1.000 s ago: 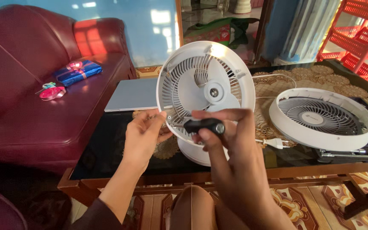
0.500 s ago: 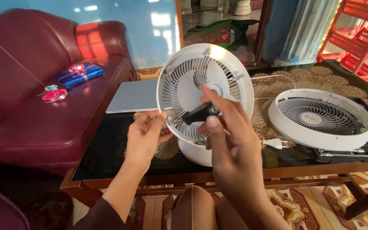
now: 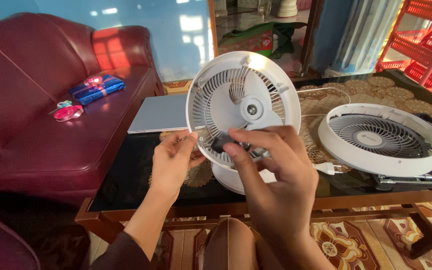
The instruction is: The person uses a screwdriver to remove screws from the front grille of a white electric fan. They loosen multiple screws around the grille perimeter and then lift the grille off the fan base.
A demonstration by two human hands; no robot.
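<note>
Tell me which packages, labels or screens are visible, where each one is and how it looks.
Gift box: on the red sofa seat, flat rectangle, blue wrapping, pink bow.
Ribbon roll: on the sofa, left of the gift box, small, pink.
Laptop: closed, on the table behind the fan, flat, grey.
No labels or lit screens show.
</note>
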